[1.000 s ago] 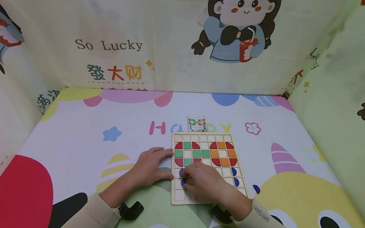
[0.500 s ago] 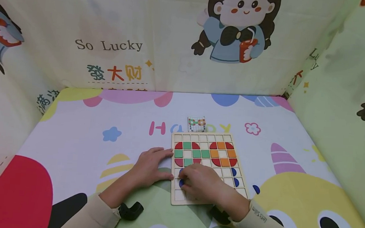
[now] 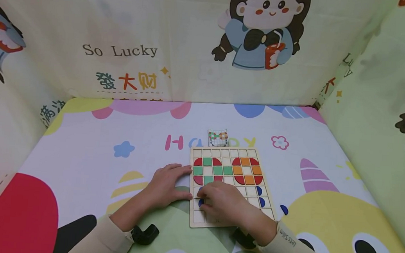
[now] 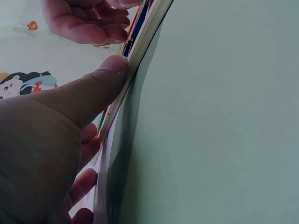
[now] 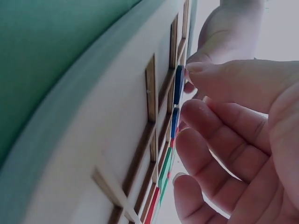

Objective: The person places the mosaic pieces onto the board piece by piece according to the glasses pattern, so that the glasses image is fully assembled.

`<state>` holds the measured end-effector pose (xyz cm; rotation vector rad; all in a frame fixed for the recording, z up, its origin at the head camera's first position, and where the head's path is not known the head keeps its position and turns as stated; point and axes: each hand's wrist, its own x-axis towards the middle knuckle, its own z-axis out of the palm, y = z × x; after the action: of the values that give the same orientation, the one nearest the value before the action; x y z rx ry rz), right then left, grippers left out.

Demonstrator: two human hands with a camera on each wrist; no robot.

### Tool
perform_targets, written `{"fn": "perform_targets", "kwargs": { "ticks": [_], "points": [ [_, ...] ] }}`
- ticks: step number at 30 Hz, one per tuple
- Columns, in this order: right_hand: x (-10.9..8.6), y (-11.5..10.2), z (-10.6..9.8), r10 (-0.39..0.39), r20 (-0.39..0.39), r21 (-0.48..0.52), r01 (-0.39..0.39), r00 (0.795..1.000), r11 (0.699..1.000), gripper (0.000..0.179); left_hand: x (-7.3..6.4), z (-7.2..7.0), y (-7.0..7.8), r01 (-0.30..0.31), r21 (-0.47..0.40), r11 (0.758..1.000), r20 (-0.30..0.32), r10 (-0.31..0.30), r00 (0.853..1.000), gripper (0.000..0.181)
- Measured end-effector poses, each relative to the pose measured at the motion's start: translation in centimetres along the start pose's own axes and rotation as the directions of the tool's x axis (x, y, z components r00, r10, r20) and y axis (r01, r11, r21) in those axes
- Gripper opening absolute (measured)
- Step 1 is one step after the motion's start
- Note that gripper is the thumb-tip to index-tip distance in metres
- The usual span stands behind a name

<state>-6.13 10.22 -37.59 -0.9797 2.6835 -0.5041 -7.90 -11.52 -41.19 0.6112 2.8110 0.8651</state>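
Observation:
A square wooden grid board [image 3: 199,217] lies on the table, with red quarter-round, green and orange tiles in its upper rows. My left hand [image 3: 166,184] rests at the board's left edge, thumb and fingers spread against its side. Over the lower left cells, my right hand [image 3: 223,200] has curled fingers, thumb and index finger at a blue half-round tile [image 3: 201,203]. In the right wrist view the thumb touches that blue tile [image 5: 179,84], low in its cell. Another blue tile [image 5: 174,121] sits just beyond it, partly covered by the hand in the head view.
Two blue half-round tiles [image 3: 260,196] sit in the board's right side. A loose blue tile [image 3: 283,210] lies on the table to the right. Behind the board is a small pattern card [image 3: 218,137]. Printed cloth walls [image 3: 187,43] stand around the table.
My right hand has shifted slightly left and down, and the lower blue tile under its thumb has moved a little left. My left hand and the board stay put.

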Motion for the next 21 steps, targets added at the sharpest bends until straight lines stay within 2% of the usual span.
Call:
{"fn": "perform_targets", "kwargs": {
  "ticks": [9,21],
  "points": [
    [0.14,-0.06,0.57,-0.037,-0.033,-0.023,0.037,0.999,0.999,0.017,0.03,0.08,-0.17,-0.003,-0.007,1.000,-0.003,0.003,1.000,0.069],
    [0.13,-0.03,0.37,-0.006,-0.005,-0.012,0.006,1.000,1.000,0.015,-0.01,0.01,-0.10,0.003,-0.012,1.000,0.002,-0.003,1.000,0.069]
  ]
}}
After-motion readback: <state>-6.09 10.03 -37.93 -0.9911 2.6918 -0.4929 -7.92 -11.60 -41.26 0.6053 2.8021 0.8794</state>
